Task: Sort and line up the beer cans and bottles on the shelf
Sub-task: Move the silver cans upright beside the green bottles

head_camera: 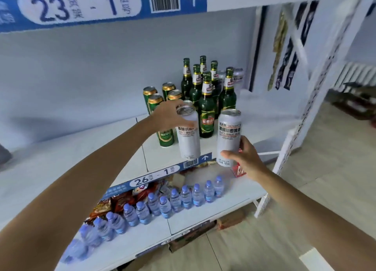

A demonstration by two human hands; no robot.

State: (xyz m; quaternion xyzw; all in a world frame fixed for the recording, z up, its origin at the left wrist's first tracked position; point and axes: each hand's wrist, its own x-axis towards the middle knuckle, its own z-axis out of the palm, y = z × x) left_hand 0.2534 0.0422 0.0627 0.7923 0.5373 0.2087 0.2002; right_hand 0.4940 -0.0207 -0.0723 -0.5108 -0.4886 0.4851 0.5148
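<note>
We are holding two tall white aluminium beer cans, one in each hand, both upright at the front lip of the white metal shelf (81,148). The left white can (188,134) is clasped near its top by our left hand (168,116), fingers wrapped over the shoulder. Its base appears to hang just over the front edge, though we cannot tell whether it is touching the board. The right white can (227,136) is gripped low on its side by our right hand (247,159), thumb in front, and seems to sit beyond the lip, unsupported by the shelf.

We judge both cans are being carried in as a pair, labels forward, to form a white row.

Directly behind, the short green beer cans with gold tops (155,102) are standing in a loose cluster, one partly hidden by the left hand. The dark green glass beer bottles with gold foil necks (206,108) are bunched just beside them on the right, close together but not in straight ranks.

Open room is lying to the left, where the shelf board is bare well along its length. To the right, the white perforated upright post (325,87) is limiting travel. Below, the small clear water bottles with blue caps (183,195) are lined along the lower shelf, under any can that slips.
</note>
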